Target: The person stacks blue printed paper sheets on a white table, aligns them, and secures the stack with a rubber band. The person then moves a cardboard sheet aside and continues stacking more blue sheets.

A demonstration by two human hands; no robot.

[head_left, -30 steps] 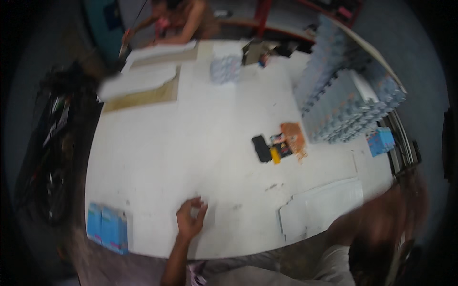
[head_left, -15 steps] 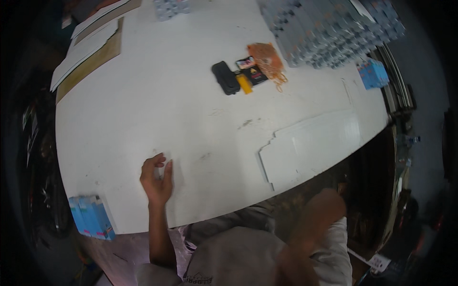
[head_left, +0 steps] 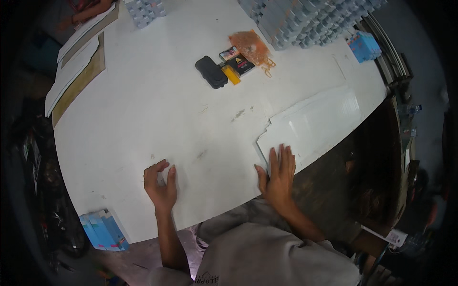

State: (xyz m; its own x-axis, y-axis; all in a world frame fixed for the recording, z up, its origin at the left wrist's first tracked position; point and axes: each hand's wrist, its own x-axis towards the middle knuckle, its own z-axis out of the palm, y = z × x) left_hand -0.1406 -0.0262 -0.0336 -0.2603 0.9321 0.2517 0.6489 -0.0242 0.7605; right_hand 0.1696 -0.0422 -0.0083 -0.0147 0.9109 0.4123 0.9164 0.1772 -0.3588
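My left hand (head_left: 161, 186) rests on the white table (head_left: 129, 124) near its front edge. Its fingers are loosely curled with a gap to the thumb, and nothing shows in between. Farther right, my right hand (head_left: 278, 176) lies with fingers stretched out over the left end of a stack of flat white die-cut sheets (head_left: 315, 119). Its thumb is spread out beside the stack, over the bare table. The sheets have a stepped, notched left edge and lie along the table's right front edge.
Beyond lie a black case (head_left: 212, 72), a yellow lighter (head_left: 231, 75), a dark pack (head_left: 240, 64) and an orange plastic bag (head_left: 250, 46). Grey-blue folded cartons (head_left: 305, 21) are piled at the far right. Blue cartons stand at the left corner (head_left: 104, 230) and right edge (head_left: 363, 46). Another person's arm (head_left: 88, 13) shows far left.
My right hand has come up from beside my lap onto the white sheets. The left hand stays curled on the table. The whole view has shifted slightly.
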